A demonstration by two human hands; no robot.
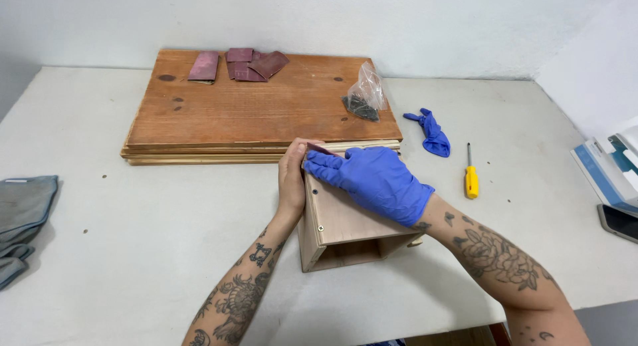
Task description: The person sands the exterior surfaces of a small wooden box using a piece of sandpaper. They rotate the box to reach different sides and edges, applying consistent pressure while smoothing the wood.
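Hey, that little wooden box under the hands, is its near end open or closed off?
Open. The wooden box shows a dark hollow at its near end, with no panel over it. The left hand steadies its side; the gloved right hand lies on top.

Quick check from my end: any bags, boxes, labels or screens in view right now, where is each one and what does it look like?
Clear plastic bag: on the stacked wooden boards' right end, crumpled, holding small dark bits of hardware.
Blue and white box: at the table's right edge, flat, cut off by the frame.
Phone: just in front of that box, lying flat, dark screen, partly out of frame.
No signs or separate labels visible.
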